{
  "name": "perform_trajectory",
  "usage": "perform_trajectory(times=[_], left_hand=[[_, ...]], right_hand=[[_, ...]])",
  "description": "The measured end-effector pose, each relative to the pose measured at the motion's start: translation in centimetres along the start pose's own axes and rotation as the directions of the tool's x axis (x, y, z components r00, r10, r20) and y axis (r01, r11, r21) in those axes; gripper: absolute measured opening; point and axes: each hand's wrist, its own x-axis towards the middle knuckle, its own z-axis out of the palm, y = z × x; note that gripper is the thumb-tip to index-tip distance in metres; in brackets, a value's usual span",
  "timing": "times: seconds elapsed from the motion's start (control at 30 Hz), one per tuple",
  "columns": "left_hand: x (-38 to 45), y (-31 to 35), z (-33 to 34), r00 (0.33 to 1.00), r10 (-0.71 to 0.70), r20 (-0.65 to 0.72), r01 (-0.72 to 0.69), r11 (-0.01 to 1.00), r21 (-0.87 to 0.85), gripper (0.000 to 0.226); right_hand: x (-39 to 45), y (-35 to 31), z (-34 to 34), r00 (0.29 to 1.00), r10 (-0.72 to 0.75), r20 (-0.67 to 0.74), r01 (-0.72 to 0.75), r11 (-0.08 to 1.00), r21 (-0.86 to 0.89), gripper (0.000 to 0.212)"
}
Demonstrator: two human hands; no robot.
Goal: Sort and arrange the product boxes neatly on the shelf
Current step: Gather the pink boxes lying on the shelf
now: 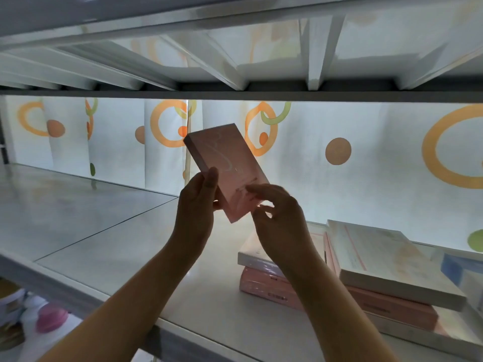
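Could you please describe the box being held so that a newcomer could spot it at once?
Above the white shelf, before the circle-patterned curtain, both hands hold a pink box. Unlike the stacked boxes lying flat at right, it is airborne and tilted.

The box (226, 171) that the person is holding up is showing a pale pink face with a thin white curling line drawn on it. Behind it, the curtain (379, 163) is glowing white and is carrying a pattern of large orange rings, smaller light green rings, and solid dots in orange, brown and green. The shelf (117, 246) is looking pale grey-white. On it, at the right, the stacked boxes are showing white (392, 267) on top of pink (264, 286), and one box (462, 270) at the far right is showing light blue. Below the shelf, at the left, a round pink thing (51, 316) is lying.
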Motion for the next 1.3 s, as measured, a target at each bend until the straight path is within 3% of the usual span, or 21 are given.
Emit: perform_trajectory(times=[0.07, 0.13, 0.23, 0.3, 0.43, 0.63, 0.77, 0.83, 0.93, 1.1, 1.3], left_hand=[[-0.2, -0.2, -0.3, 0.996, 0.012, -0.086, -0.008, 0.999, 0.044, 0.023], [0.0, -0.7, -0.5, 0.994, 0.000, -0.106, 0.007, 0.998, 0.068, 0.023], [0.1, -0.9, -1.1, 0.989, -0.011, -0.150, 0.030, 0.992, 0.126, 0.024], [0.2, -0.9, -1.5, 0.979, -0.025, -0.201, 0.053, 0.990, 0.134, 0.029], [1.0, -1.2, -2.7, 0.916, -0.187, -0.356, 0.253, 0.956, 0.150, 0.033], [0.4, -1.0, -5.7, 0.918, -0.349, -0.188, 0.381, 0.908, 0.173, 0.035], [0.7, -0.3, -7.5, 0.936, -0.298, -0.188, 0.342, 0.898, 0.278, 0.004], [0.9, -0.4, -8.2, 0.938, -0.281, -0.202, 0.337, 0.874, 0.350, 0.008], [1.0, -0.8, -8.9, 0.926, -0.326, -0.190, 0.377, 0.823, 0.426, 0.015], [0.3, -2.2, -9.3, 0.897, -0.388, -0.211, 0.434, 0.693, 0.576, 0.016], [-0.9, -2.9, -9.1, 0.970, -0.189, -0.153, 0.219, 0.406, 0.887, 0.019]], right_hand=[[0.1, -0.2, -0.5, 0.999, 0.028, -0.028, -0.029, 0.999, -0.027, 0.045], [0.1, -0.4, -0.8, 0.992, 0.119, 0.046, -0.119, 0.993, -0.007, 0.057], [-0.4, -0.3, -0.1, 0.980, 0.132, 0.147, -0.133, 0.991, -0.003, 0.047], [-0.7, -0.1, 0.3, 0.979, 0.130, 0.158, -0.127, 0.992, -0.026, 0.054], [-1.0, -0.2, 0.5, 0.975, 0.129, 0.180, -0.123, 0.991, -0.047, 0.066], [-1.6, -0.6, 0.7, 0.959, 0.098, 0.264, -0.065, 0.989, -0.132, 0.070], [-2.0, -0.9, 0.6, 0.949, 0.082, 0.306, 0.004, 0.962, -0.272, 0.066], [-2.1, -1.3, 0.1, 0.964, 0.039, 0.264, 0.065, 0.925, -0.374, 0.054], [-1.7, -1.2, -0.3, 0.984, -0.001, 0.178, 0.078, 0.903, -0.423, 0.040], [-1.8, -0.2, -0.1, 0.988, -0.033, 0.148, 0.098, 0.885, -0.455, 0.017], [-1.8, 0.2, -0.1, 0.993, -0.084, 0.087, 0.117, 0.862, -0.493, 0.012]])
